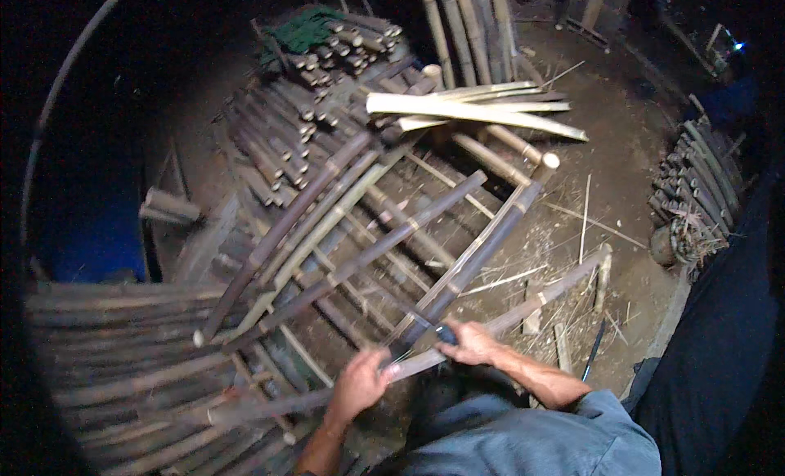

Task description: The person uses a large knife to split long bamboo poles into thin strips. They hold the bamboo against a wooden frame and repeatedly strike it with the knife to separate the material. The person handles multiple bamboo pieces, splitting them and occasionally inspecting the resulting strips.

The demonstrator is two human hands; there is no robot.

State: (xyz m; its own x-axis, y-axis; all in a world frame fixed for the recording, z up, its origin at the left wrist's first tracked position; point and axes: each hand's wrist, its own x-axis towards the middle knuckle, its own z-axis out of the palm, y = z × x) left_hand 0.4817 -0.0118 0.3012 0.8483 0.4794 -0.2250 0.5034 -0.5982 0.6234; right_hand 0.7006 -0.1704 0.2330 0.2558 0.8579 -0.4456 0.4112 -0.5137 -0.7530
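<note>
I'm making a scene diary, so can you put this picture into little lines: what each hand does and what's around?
Left hand: at a pole; its grip is blurred
Right hand: closed around a dark handle
Beyond the hands: a bamboo frame
Beyond the frame: pale strips
Upper left: a bamboo pile with green cloth on it
Floor: thin sticks scattered about

At lower centre, the right hand [473, 343] grips a dark handle [446, 334]; the blurred left hand [357, 384] is at a bamboo pole [515, 313]. Pale split strips [466, 110] lie across the upper centre.
</note>
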